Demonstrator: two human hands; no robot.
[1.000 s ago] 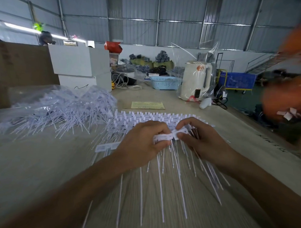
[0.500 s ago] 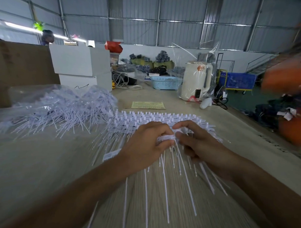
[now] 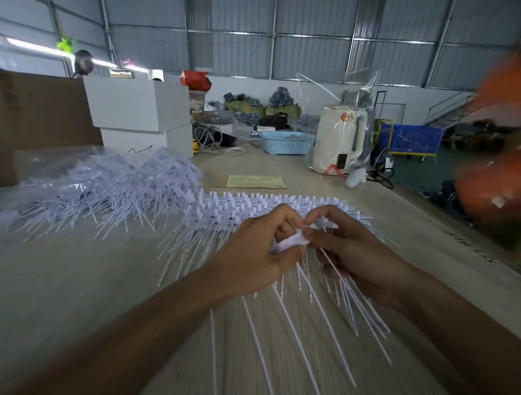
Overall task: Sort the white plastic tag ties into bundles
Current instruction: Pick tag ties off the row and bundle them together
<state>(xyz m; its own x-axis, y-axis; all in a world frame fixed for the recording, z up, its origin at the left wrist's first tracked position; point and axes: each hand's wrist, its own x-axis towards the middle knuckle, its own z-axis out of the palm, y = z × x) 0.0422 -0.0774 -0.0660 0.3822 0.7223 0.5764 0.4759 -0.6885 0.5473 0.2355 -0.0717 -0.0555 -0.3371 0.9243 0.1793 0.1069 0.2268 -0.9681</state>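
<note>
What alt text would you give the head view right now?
Both hands, left hand and right hand, pinch a small bundle of white tag ties over the wooden table, tails fanning toward the camera. A bagged pile of ties lies left.

On the worktop (image 3: 58, 279), nearest: left hand (image 3: 251, 256) and right hand (image 3: 349, 253) side by side over fanned tag ties (image 3: 306, 302). Just behind them, a row of tie heads (image 3: 238, 202). Left of that, a bagged heap of ties (image 3: 106, 189). Behind the row, a paper slip (image 3: 255, 181); farther back, stacked boxes (image 3: 138, 116) left, basket (image 3: 285, 142) centre, kettle (image 3: 338, 138) right.
</note>
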